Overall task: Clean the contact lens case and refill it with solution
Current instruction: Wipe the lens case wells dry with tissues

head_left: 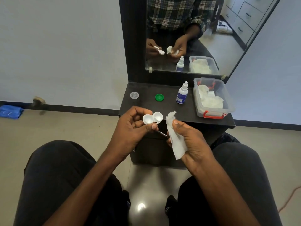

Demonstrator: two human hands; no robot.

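Observation:
My left hand [132,126] holds the white contact lens case [152,118] by its near edge, both wells uncapped and facing up. Just to its right, my right hand [189,139] pinches a folded white tissue [175,137], its crumpled tip raised beside the case without touching it. On the black dresser top [146,106] lie a clear cap [134,95] and a green cap [159,97]. A small solution bottle [182,93] with a blue label and white nozzle stands upright behind them.
A clear plastic box [211,98] with red clips and crumpled tissues inside sits at the dresser's right end. A mirror [195,38] rises behind. My knees flank the dresser below. A blue cloth [10,111] lies on the floor at far left.

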